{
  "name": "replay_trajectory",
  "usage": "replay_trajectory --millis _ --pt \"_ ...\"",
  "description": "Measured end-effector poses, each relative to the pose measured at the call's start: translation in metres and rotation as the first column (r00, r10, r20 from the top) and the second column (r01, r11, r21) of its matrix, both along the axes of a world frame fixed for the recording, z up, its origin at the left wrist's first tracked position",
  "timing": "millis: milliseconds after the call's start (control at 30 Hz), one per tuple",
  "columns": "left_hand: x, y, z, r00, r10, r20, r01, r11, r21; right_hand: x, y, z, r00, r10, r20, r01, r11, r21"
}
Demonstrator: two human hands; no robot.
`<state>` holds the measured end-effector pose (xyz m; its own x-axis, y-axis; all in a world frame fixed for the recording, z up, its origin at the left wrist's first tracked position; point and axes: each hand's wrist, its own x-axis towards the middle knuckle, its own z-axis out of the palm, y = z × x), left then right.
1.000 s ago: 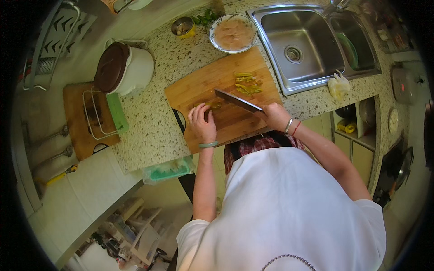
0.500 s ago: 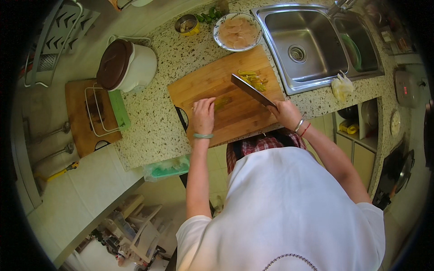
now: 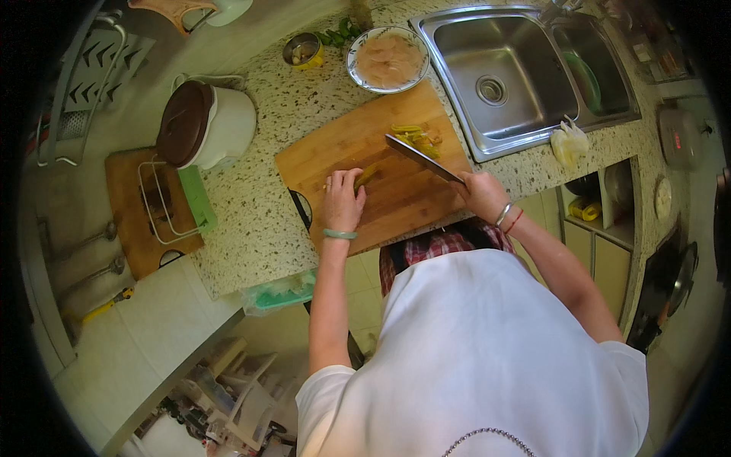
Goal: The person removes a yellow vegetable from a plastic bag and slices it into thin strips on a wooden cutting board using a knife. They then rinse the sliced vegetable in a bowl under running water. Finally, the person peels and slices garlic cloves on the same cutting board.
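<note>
My right hand grips the handle of a kitchen knife, its broad blade pointing up and left over the wooden cutting board. Beside the blade lies a small pile of cut yellow-green vegetable pieces. My left hand rests on the board's left part, fingers bent and close together on a yellow-green vegetable strip. That strip shows just right of the fingertips, apart from the blade; its other end is hidden under the hand.
Behind the board stand a patterned plate of thin pale slices and a small metal bowl. A steel sink adjoins on the right, with a knotted plastic bag at its corner. A white pot with brown lid stands left.
The knife blade has come down and left slightly, lying flatter. My left fingers have shifted a little, showing more of the strip. The whole view has moved slightly.
</note>
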<state>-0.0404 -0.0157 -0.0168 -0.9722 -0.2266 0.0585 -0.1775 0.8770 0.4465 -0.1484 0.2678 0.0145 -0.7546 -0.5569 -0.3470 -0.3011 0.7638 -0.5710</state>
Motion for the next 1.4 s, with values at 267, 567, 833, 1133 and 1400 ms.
replay_trajectory --millis 267,567,833,1133,1400 --pt "-0.042 0.046 -0.004 0.966 -0.163 -0.201 0.174 0.984 0.038 -0.004 0.005 -0.014 0.996 -0.063 0.067 0.065 0.997 -0.033" --pt "-0.036 0.068 -0.031 0.949 0.016 -0.315 -0.024 0.999 -0.024 -0.001 0.001 -0.007 0.996 -0.062 0.066 0.064 0.997 -0.039" --pt "-0.047 0.08 -0.03 0.92 0.177 -0.349 -0.179 0.984 0.028 0.0 0.0 -0.006 1.0 -0.01 0.008 0.011 0.999 -0.049" --pt "-0.05 0.084 -0.027 0.905 0.241 -0.35 -0.227 0.971 0.08 -0.002 0.006 0.007 0.997 0.021 -0.074 -0.023 0.999 -0.03" --pt "-0.053 0.085 -0.023 0.918 0.268 -0.291 -0.257 0.963 0.078 0.005 0.008 0.009 0.995 0.026 -0.095 -0.018 0.996 0.085"
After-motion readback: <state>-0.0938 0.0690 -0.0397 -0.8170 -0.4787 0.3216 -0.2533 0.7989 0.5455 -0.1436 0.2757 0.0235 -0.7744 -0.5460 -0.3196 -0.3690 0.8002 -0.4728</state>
